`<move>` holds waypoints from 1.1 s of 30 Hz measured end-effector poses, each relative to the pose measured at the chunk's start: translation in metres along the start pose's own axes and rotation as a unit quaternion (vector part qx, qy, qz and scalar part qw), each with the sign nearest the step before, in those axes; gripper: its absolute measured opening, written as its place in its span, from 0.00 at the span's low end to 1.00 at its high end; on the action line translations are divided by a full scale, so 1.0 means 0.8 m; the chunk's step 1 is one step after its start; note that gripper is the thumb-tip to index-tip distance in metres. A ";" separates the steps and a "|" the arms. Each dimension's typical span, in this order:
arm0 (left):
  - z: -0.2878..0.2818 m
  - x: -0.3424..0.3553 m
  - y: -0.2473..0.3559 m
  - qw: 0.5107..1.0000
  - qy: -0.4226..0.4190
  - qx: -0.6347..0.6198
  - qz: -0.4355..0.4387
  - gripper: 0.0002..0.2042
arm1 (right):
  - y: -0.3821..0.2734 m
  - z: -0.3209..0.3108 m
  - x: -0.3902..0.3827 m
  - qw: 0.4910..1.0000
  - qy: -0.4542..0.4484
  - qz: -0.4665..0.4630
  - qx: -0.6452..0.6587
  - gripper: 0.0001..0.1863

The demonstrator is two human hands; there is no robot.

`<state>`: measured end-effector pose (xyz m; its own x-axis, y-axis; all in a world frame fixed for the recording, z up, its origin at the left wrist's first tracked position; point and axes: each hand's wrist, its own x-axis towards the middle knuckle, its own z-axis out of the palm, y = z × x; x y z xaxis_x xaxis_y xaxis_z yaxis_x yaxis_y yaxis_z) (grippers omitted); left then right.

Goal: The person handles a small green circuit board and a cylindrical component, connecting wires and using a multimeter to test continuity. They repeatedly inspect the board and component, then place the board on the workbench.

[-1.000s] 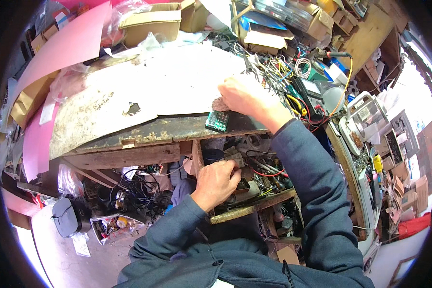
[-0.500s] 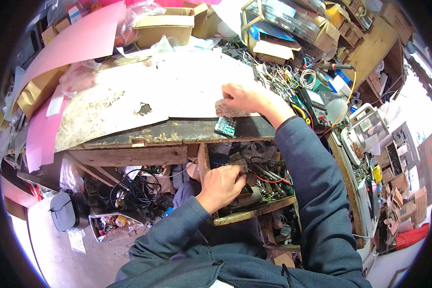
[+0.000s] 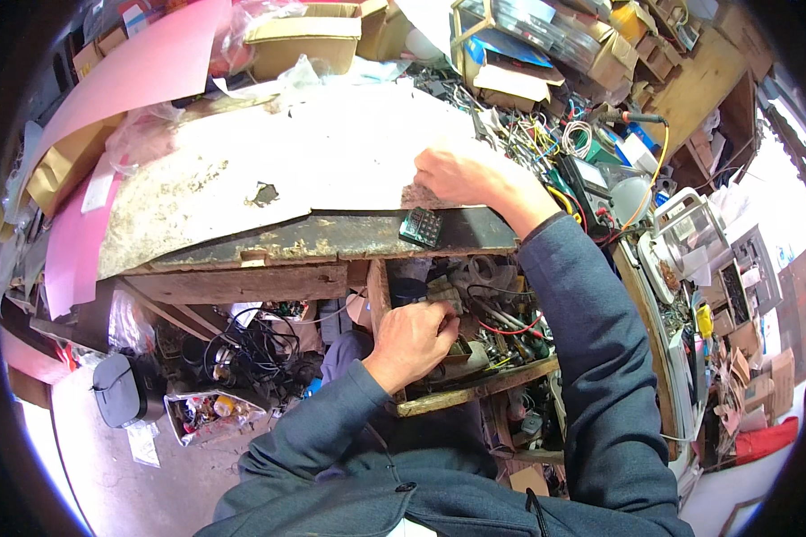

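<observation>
My right hand (image 3: 464,176) rests with curled fingers on the white sheet (image 3: 331,161) over the bench, beside a rough brownish block (image 3: 414,196). Whatever those fingers might hold is hidden. Just below, a small dark square board with rows of button-like parts (image 3: 420,227) lies on the bench's dark front edge, touched by neither hand. My left hand (image 3: 412,342) is at the left side of a pulled-out wooden drawer (image 3: 484,390), fingers bent and closed together. Anything inside its grip cannot be made out. The drawer holds hand tools and a red cable (image 3: 510,332).
Wires and probes crowd the bench's right side beside a multimeter (image 3: 589,182) and a soldering iron (image 3: 640,117). Cardboard boxes (image 3: 303,45) stand at the back. Pink sheets (image 3: 139,76) curve along the left. Below sit a black bin (image 3: 121,394) and a box of scraps (image 3: 213,417).
The right hand has lowered slightly, its fingers now nearer the rough block. The left hand stays about where it was. The small board looks darker, its greenish shine gone.
</observation>
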<state>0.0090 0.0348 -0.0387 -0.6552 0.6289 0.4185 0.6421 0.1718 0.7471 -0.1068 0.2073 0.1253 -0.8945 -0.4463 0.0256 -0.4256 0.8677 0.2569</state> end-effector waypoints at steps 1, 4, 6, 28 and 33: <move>-0.002 0.000 0.001 1.000 -0.003 0.001 -0.005 0.10 | -0.002 -0.001 0.002 1.000 -0.003 -0.013 -0.008 0.11; -0.005 0.003 0.007 1.000 -0.012 0.008 -0.017 0.10 | -0.004 0.004 0.006 0.997 0.034 -0.016 -0.061 0.10; -0.006 0.004 0.012 1.000 -0.019 0.000 -0.021 0.10 | -0.012 0.001 0.005 0.996 0.021 -0.005 -0.086 0.07; -0.002 0.001 0.003 1.000 -0.009 -0.017 -0.002 0.10 | 0.021 0.018 0.002 0.998 -0.006 0.030 0.053 0.11; -0.003 0.001 0.003 1.000 -0.012 -0.008 -0.014 0.10 | 0.010 0.002 0.004 0.991 -0.032 0.070 0.111 0.12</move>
<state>0.0093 0.0339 -0.0353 -0.6632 0.6415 0.3855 0.6168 0.1768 0.7670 -0.1135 0.2128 0.1260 -0.9506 -0.3100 -0.0165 -0.3104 0.9499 0.0369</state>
